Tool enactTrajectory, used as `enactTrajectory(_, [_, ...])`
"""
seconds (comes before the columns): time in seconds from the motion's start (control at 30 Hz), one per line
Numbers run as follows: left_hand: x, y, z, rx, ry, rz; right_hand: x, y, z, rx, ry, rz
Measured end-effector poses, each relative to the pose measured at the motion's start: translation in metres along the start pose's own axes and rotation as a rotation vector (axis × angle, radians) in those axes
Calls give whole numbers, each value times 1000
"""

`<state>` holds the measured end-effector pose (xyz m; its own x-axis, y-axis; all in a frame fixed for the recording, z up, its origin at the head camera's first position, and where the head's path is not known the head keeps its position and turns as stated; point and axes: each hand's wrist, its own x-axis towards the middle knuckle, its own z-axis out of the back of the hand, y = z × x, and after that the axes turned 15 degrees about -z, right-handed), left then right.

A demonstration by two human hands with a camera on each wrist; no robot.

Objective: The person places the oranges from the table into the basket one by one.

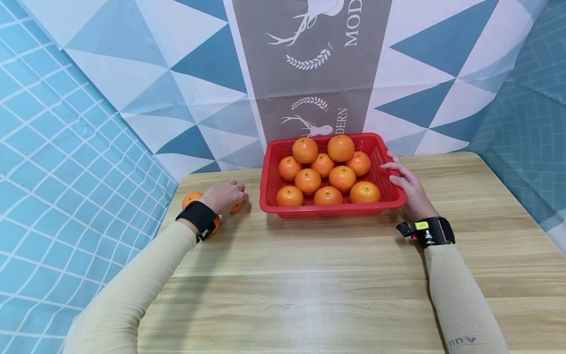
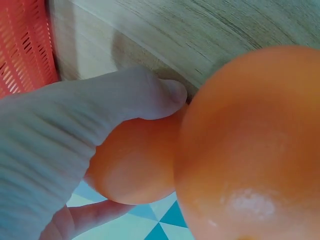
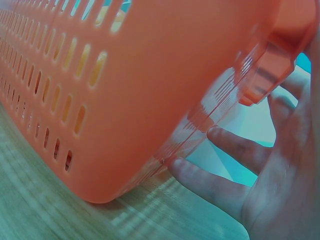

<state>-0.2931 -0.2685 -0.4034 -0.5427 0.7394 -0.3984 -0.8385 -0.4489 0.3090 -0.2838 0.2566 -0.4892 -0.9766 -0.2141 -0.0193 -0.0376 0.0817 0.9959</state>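
Observation:
In the head view my left hand [image 1: 223, 197] is at the table's left side, over a small group of oranges. The left wrist view shows its thumb and a finger around one orange [image 2: 137, 162], with another large orange [image 2: 255, 145] close to the camera. Part of an orange [image 1: 191, 198] shows behind the wrist, and one more [image 1: 214, 226] beside the wristband. My right hand [image 1: 411, 189] holds the right rim of a red plastic basket [image 1: 327, 210]. In the right wrist view, two of its fingers [image 3: 212, 187] touch the basket's slotted outer wall. Several oranges [image 1: 308, 181] fill the basket.
The basket stands on a wood-grain table [image 1: 292, 285] near its back edge. A patterned cloth backdrop [image 1: 208, 73] rises behind it, and a blue grid-patterned sheet [image 1: 66, 162] hangs along the left side.

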Motion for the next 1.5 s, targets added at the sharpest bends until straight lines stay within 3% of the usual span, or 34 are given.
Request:
enactTrajectory(0.2, [-1, 1, 3, -26, -1, 0, 0, 1, -1, -2, -3, -8])
enactTrajectory(0.3, [-4, 3, 5, -34, -40, -7, 0, 1, -1, 8, 5, -8])
enactTrajectory(0.53, [-9, 13, 26, 25, -162, -3, -2, 1, 0, -10, 3, -11])
enactTrajectory(0.9, [-11, 21, 32, 22, -277, 46, -3, 1, 0, -11, -12, -4])
enactTrajectory(1.2, [-15, 24, 32, -74, -364, 126, -3, 2, 0, -16, -9, -13])
enactTrajectory(1.5, [-11, 18, 37, -385, -523, 348, -2, 0, 0, 6, -7, 3])
